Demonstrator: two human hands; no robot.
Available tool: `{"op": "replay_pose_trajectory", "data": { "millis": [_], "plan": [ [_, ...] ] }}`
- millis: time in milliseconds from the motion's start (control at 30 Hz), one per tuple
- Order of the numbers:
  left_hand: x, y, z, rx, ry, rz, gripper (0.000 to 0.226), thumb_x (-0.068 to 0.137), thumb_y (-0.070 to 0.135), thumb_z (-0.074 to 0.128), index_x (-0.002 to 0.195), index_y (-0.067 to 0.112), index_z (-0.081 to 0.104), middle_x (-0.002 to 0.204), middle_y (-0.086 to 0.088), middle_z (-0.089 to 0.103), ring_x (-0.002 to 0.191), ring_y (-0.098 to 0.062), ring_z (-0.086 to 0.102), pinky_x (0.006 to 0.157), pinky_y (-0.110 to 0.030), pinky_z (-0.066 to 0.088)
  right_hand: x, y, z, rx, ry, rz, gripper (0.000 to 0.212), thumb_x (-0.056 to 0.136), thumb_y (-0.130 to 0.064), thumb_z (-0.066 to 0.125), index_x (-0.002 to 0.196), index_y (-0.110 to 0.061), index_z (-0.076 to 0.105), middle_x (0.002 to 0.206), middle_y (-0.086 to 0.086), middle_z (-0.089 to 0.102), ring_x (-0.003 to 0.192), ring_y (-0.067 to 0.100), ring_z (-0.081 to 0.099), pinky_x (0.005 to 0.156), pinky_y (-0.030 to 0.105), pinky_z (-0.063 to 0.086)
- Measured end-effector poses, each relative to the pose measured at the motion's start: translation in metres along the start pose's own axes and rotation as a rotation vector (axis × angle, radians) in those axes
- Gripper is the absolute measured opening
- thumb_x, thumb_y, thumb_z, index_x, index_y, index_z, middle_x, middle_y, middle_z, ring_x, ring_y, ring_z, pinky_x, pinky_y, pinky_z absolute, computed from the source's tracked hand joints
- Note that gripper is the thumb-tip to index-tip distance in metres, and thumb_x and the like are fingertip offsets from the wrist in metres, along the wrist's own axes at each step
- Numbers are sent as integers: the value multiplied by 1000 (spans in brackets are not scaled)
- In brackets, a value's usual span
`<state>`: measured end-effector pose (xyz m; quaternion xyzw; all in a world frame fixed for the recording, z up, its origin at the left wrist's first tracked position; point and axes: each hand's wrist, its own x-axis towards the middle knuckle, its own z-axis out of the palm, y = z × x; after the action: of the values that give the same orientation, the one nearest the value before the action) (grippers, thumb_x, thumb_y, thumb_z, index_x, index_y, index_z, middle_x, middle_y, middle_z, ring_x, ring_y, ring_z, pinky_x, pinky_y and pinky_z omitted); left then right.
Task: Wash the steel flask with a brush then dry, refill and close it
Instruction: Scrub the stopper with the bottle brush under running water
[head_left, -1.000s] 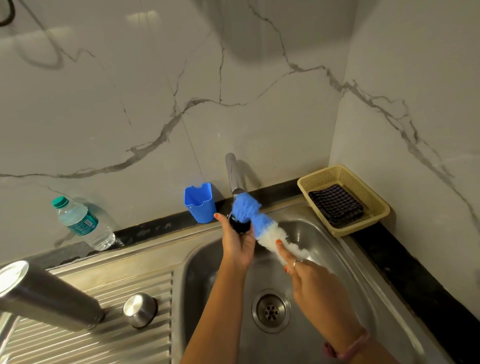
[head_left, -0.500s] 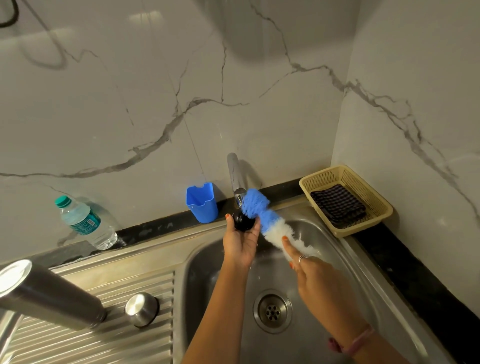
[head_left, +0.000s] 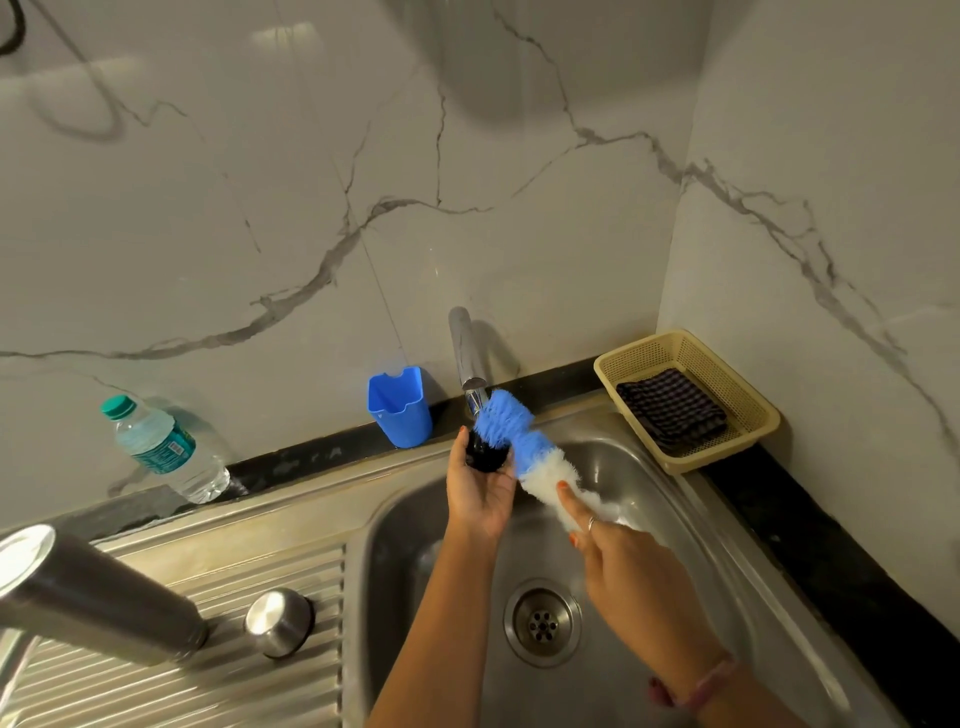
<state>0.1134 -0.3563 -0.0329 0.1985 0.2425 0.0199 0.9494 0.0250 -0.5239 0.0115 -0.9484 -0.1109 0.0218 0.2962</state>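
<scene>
Over the sink (head_left: 691, 499), the left hand (head_left: 480, 488) cups a small black stopper (head_left: 485, 454) while the right hand (head_left: 623, 561) grips the brush (head_left: 524, 441), scrubbing it beneath the tap (head_left: 467, 358). The flask (head_left: 93, 597) lies on the drainboard, its cap (head_left: 278, 621) beside it. Rinsing likely follows.

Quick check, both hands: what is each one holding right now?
Left hand: grips a small black part under the tap.
Right hand: grips the brush by its handle end.
</scene>
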Motion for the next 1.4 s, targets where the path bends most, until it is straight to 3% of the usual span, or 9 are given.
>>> {"op": "replay_pose_trajectory", "data": {
  "millis": [100, 233, 400, 533, 767, 900, 1100, 1233, 1400],
  "plan": [
    [-3, 0, 0, 15, 3, 14, 42, 99, 30, 54, 132, 2, 56, 130, -20, 64, 127, -32, 58, 113, -45, 40, 8, -6, -5, 51, 6, 18, 50, 101, -35, 35, 146, -49, 18, 92, -8, 61, 71, 7, 54, 66, 22, 48],
    [-7, 7, 3, 71, -25, 58, 37, 100, 31, 53, 125, 5, 60, 109, -15, 73, 101, -27, 71, 91, -43, 58, -6, -10, -4, -19, 16, -53, 52, 101, -38, 32, 144, -54, 8, 93, -9, 63, 72, 8, 58, 67, 25, 49],
    [-11, 6, 0, 29, -45, 42, 49, 93, 27, 60, 133, 1, 51, 127, -25, 62, 115, -37, 65, 102, -51, 48, 10, -3, -11, 5, 27, 29, 50, 100, -35, 37, 145, -49, 21, 95, -8, 65, 73, 7, 59, 65, 23, 49],
    [-11, 7, 0, 48, -39, 55, 39, 98, 31, 56, 125, 3, 56, 111, -21, 72, 107, -32, 69, 93, -49, 53, -1, -11, -8, -14, 38, -41, 50, 101, -36, 34, 144, -51, 15, 81, -10, 59, 58, 5, 47, 52, 17, 38],
    [-10, 4, -2, 9, -17, 35, 47, 98, 33, 58, 131, 0, 53, 127, -24, 63, 120, -35, 62, 102, -48, 51, 2, -4, -7, -68, 31, 11, 53, 101, -36, 32, 144, -48, 3, 83, -8, 58, 60, 7, 48, 48, 17, 33],
    [-8, 8, -1, -24, 20, 41, 46, 96, 30, 62, 131, 2, 52, 129, -25, 59, 121, -36, 60, 82, -44, 62, -2, 6, -10, -14, 39, 13, 53, 100, -36, 37, 142, -53, 11, 74, -11, 51, 61, 6, 48, 58, 23, 43],
    [-10, -2, -5, 41, 52, -9, 48, 93, 33, 65, 131, 5, 56, 135, -22, 57, 117, -29, 58, 97, -34, 49, 14, 5, -13, 178, 31, 47, 48, 96, -38, 48, 142, -46, 34, 66, -16, 45, 50, -2, 36, 53, 14, 34],
    [-1, 4, -9, 31, 123, 55, 52, 93, 42, 62, 128, 4, 58, 129, -20, 63, 109, -27, 63, 115, -38, 38, 0, -3, -18, 145, -8, -2, 48, 97, -41, 45, 140, -53, 29, 55, -14, 34, 44, 4, 39, 47, 12, 29],
    [-5, 3, -4, 137, 124, 68, 52, 94, 44, 63, 127, 4, 58, 120, -18, 68, 104, -24, 67, 100, -37, 52, 6, -7, -20, 70, -18, 22, 48, 99, -39, 41, 143, -50, 25, 67, -13, 52, 54, 2, 43, 54, 13, 37]
  ]
}}
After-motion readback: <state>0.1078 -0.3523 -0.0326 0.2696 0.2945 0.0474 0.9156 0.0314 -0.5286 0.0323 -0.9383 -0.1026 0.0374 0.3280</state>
